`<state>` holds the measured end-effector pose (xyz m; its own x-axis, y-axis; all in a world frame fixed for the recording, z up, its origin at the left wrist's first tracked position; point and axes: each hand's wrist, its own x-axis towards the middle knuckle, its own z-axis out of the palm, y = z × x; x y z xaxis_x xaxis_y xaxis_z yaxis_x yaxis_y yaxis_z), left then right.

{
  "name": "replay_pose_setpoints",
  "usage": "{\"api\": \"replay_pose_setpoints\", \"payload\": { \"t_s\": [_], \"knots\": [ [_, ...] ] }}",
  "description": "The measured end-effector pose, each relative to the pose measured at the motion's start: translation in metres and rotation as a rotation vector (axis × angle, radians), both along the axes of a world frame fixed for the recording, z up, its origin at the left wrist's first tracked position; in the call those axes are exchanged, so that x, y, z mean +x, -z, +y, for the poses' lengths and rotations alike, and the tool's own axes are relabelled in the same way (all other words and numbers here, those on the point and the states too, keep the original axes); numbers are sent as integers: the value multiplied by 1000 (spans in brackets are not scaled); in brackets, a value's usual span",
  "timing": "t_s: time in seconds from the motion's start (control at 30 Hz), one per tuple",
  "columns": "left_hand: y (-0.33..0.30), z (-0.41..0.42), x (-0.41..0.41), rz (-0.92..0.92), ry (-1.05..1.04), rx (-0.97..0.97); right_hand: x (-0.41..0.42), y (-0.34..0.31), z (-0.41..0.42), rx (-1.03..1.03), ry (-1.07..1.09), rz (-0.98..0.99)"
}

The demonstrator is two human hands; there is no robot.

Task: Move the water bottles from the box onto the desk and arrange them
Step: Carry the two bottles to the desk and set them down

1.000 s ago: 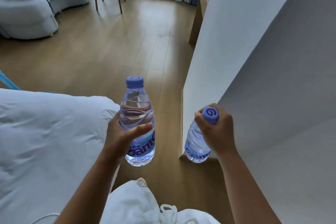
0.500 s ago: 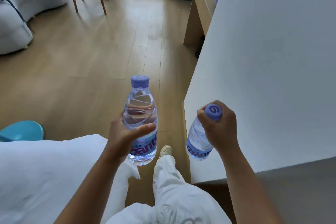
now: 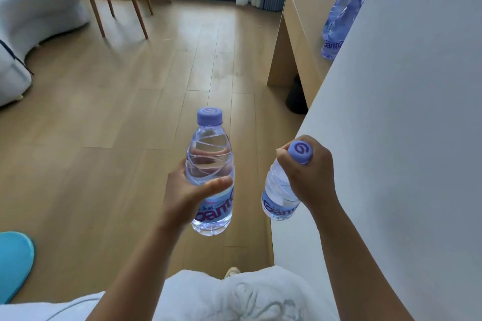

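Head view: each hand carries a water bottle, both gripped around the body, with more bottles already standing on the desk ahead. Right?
Not quite. The head view shows the left hand gripping its bottle around the body, but the right hand holds its bottle at the cap end. Bottles do stand on the desk.

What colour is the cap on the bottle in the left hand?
Lilac-purple with a pale swirl on top; the cap shows clearly in the head view.

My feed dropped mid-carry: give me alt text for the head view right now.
Each hand carries a water bottle: the left hand wraps one bottle's body, upright, and the right hand holds the other bottle by its neck. Ahead on the right, more bottles stand on a wooden desk, partly hidden by a white wall.
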<state>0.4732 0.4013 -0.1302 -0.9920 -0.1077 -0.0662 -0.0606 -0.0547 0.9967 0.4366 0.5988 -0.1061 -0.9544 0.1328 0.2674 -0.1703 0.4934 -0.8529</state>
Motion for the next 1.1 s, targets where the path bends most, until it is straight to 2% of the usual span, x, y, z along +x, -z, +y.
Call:
{"api": "replay_pose_setpoints", "payload": {
  "t_s": [0.33, 0.53, 0.73, 0.93, 1.1],
  "knots": [
    [9, -7, -176, -52, 57, 23, -163, 10, -8, -31, 40, -24],
    [-2, -24, -317, -32, 148, 3, -286, 15, -21, -28, 170, -6],
    [-17, -39, -462, 16, 244, -12, -408, 1, -30, -126, 289, 39],
    [-5, -36, -542, -46, 330, -21, -474, 2, -19, -107, 384, -1],
    [4, -2, -643, -53, 399, -39, -565, 11, 11, -105, 485, -4]
  ]
}}
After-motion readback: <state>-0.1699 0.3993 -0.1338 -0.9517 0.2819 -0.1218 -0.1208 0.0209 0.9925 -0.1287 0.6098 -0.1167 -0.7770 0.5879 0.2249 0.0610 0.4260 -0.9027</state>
